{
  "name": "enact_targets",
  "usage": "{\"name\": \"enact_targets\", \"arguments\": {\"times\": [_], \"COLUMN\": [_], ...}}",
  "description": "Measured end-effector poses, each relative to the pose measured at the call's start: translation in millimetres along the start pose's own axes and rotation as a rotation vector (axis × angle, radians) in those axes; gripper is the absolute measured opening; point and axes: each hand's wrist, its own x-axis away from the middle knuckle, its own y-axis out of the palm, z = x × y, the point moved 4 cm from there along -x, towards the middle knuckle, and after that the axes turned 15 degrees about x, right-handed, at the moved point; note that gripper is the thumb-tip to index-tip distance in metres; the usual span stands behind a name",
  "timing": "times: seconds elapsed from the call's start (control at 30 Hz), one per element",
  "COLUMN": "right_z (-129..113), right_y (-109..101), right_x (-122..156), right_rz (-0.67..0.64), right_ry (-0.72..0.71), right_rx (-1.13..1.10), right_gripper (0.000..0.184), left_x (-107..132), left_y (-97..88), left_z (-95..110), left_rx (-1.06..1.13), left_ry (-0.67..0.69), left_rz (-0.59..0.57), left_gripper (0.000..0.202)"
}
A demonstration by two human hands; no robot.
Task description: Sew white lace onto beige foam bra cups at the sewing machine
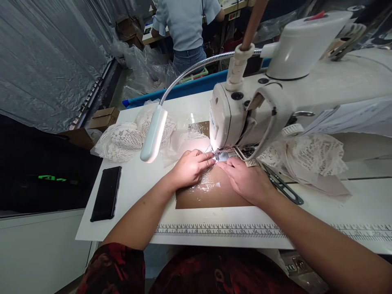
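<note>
Both hands meet at the presser foot (217, 157) of a white sewing machine (222, 116). My left hand (192, 166) lies just left of the needle, its fingers close together and pressing sheer white lace fabric (206, 177). From the right, my right hand (248, 179) reaches in with the index finger stretched to the foot and the other fingers curled, pinching the fabric's edge. How much fabric lies under the fingers is hidden. Beneath both hands is a brown sheet (211, 199) with shiny clear film on it.
Lace bundles (121, 141) lie at left, and more lace (318, 157) at right. Thread snips (284, 185) rest beside my right hand. A phone (106, 194) lies at left. A lamp (154, 134) hangs over the table. A ruler strip (214, 232) lines the front. Another person (185, 28) works beyond.
</note>
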Motion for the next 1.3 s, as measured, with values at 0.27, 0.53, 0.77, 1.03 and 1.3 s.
{"name": "enact_targets", "arguments": {"times": [0.27,0.53,0.77,1.03,1.3], "right_z": [3,6,8,12,3], "right_y": [2,3,-2,1,-1], "right_x": [4,3,6,15,18], "right_rz": [0.049,0.052,0.047,0.082,0.118], "right_ry": [-0.012,-0.026,-0.012,-0.049,-0.265], "right_rx": [-0.054,-0.123,-0.123,-0.172,-0.22], "right_gripper": [0.043,0.038,0.035,0.033,0.028], "left_x": [-2,-2,11,9,3], "left_y": [-4.9,-8.0,-25.7,-26.4,-4.9], "left_z": [3,8,28,36,35], "left_rx": [-0.019,-0.112,-0.144,0.075,0.017], "left_ry": [-0.05,-0.091,-0.234,-0.098,-0.008], "left_rz": [0.012,-0.009,-0.087,-0.018,-0.033], "left_gripper": [0.039,0.041,0.051,0.033,0.037]}}
